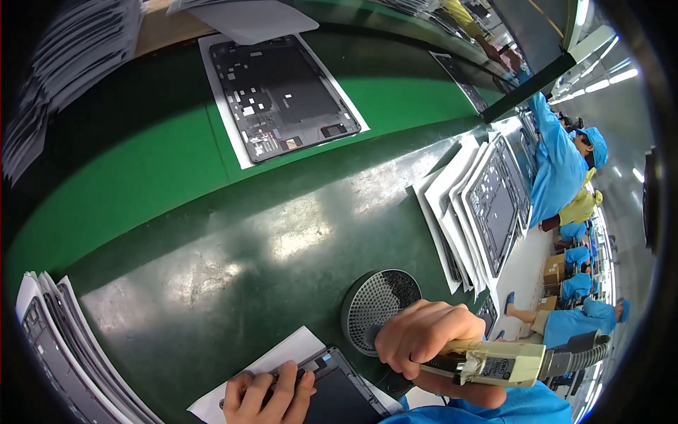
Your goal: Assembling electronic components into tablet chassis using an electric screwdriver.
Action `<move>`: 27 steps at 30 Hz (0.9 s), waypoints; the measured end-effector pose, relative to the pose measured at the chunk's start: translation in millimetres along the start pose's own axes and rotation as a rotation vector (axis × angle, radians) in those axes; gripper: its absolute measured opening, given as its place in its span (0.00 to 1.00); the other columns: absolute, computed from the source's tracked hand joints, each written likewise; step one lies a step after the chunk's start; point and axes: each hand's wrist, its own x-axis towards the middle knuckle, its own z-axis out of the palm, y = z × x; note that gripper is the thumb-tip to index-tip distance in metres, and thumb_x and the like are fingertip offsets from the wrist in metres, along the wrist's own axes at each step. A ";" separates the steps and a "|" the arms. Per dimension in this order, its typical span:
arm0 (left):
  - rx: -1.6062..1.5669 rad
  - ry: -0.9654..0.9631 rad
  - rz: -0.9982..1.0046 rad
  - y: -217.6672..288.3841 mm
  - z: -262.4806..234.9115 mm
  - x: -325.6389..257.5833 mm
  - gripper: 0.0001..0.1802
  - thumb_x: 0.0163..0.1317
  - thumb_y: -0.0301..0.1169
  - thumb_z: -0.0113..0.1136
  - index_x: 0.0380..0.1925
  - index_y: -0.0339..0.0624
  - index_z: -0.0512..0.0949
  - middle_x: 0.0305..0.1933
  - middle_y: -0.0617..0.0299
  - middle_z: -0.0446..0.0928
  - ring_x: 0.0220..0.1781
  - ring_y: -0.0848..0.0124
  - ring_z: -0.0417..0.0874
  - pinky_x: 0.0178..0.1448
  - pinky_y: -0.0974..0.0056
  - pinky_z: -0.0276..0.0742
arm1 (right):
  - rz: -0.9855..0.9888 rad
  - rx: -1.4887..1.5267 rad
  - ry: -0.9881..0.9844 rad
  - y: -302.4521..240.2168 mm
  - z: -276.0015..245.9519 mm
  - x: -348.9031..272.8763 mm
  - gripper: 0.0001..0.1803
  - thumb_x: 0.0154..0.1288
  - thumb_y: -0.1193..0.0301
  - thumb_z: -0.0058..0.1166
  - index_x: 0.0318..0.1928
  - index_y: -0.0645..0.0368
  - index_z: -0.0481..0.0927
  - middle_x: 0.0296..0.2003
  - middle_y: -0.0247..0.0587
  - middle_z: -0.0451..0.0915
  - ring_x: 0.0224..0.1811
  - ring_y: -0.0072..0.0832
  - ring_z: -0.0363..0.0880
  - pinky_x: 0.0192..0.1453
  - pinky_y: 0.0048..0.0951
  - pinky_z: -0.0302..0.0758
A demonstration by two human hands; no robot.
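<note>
At the right hand (432, 333), I read the fingers (408, 346) as closed around a cream corded tool (519, 364); its grey cable sleeve points to the right, and I cannot see its working tip. At the left hand (265, 399), the fingers are bent and slightly spread, in contact with a dark flat housing (346, 389) near its upper left corner. Whether they pinch any small part, I cannot tell from here. The housing lies at the lower edge of my view, on a white sheet (286, 348) placed on the dark green tabletop (247, 244). Just beyond the right hand stands a round gridded dish (365, 314) — small dark contents are gathered at its upper right. Farther right, a stack of similar housings (494, 205) is interleaved with white sheets; a second stack (49, 353) is located at the far left. Across the tabletop, a bright green strip (166, 166) carries another open housing (282, 92) on white backing — dark, with small pale patches. At the right, I note co-workers in blue garments (554, 162).
</note>
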 end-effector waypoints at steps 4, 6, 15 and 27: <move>-0.039 0.020 0.042 0.7 3.0 5.8 0.16 0.61 0.37 0.66 0.48 0.48 0.83 0.55 0.62 0.80 0.48 0.62 0.77 0.53 0.53 0.75 | 0.003 -0.068 0.030 -7.2 1.2 -5.0 0.21 0.70 0.60 0.61 0.42 0.71 0.75 0.22 0.45 0.76 0.21 0.38 0.77 0.29 0.40 0.76; -0.026 0.023 0.024 2.5 5.7 5.0 0.15 0.61 0.36 0.66 0.48 0.47 0.83 0.55 0.61 0.80 0.48 0.62 0.77 0.52 0.53 0.75 | 0.006 -0.061 0.025 -1.2 -2.7 -5.6 0.21 0.71 0.60 0.61 0.42 0.70 0.75 0.22 0.46 0.76 0.21 0.37 0.77 0.29 0.40 0.76; -0.031 0.064 0.032 6.6 15.6 11.1 0.15 0.59 0.34 0.67 0.47 0.45 0.84 0.55 0.60 0.80 0.49 0.61 0.77 0.53 0.54 0.75 | -0.024 -0.068 0.002 1.8 -10.6 -13.0 0.17 0.68 0.66 0.63 0.43 0.70 0.75 0.22 0.45 0.77 0.21 0.37 0.77 0.28 0.39 0.76; 0.004 0.038 -0.015 13.1 25.6 12.6 0.18 0.58 0.34 0.65 0.48 0.44 0.84 0.57 0.61 0.79 0.54 0.63 0.76 0.57 0.53 0.74 | -0.025 -0.108 0.008 3.3 21.0 -13.2 0.33 0.67 0.43 0.61 0.41 0.66 0.74 0.14 0.38 0.74 0.12 0.33 0.73 0.22 0.38 0.79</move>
